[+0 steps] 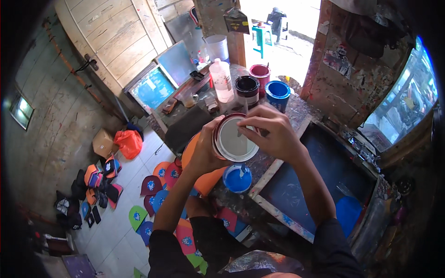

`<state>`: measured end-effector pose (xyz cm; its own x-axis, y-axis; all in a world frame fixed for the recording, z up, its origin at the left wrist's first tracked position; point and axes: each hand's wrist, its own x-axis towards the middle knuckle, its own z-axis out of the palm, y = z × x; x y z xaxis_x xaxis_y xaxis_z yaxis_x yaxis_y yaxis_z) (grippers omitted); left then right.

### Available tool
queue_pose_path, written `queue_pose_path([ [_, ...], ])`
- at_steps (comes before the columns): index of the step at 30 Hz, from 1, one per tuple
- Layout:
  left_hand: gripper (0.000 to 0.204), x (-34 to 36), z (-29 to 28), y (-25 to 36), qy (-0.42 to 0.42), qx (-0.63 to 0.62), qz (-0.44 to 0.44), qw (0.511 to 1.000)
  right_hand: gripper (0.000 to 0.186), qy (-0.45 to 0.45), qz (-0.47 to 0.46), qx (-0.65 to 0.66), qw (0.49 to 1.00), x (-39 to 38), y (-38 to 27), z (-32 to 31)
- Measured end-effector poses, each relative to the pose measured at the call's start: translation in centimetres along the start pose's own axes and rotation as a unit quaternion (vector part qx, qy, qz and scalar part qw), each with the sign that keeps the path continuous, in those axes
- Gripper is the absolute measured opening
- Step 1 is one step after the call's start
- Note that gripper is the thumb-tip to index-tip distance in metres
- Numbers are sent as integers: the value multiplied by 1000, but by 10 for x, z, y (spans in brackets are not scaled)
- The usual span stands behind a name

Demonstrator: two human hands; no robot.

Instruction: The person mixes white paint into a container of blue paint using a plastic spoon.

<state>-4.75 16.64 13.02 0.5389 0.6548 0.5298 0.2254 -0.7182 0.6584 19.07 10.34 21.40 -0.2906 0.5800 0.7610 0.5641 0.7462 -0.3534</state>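
Both hands raised: left hand (202, 148) grips the round tin (233, 139), right hand (270, 133) pinches its rim.

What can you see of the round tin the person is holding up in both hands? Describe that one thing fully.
The round tin is a short can with a dark red side and a pale, shiny metal face turned toward the camera. It is held tilted above the worktable, over an open tub of blue paint. The left hand grips its left side; the right hand has fingers on its upper right rim. Whether the pale face is a lid cannot be told.
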Motion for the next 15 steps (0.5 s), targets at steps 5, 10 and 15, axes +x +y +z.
queue_pose_path([
  [5,118,-28,-8,-2,51,102,114,987,14,71,41,30,996,-30,-37,12],
  [10,119,-50,-9,0,70,189,131,971,12,200,153,11,968,-58,-55,24],
  [15,113,-51,-6,5,75,186,122,972,11,244,234,42,940,-88,-51,45],
])
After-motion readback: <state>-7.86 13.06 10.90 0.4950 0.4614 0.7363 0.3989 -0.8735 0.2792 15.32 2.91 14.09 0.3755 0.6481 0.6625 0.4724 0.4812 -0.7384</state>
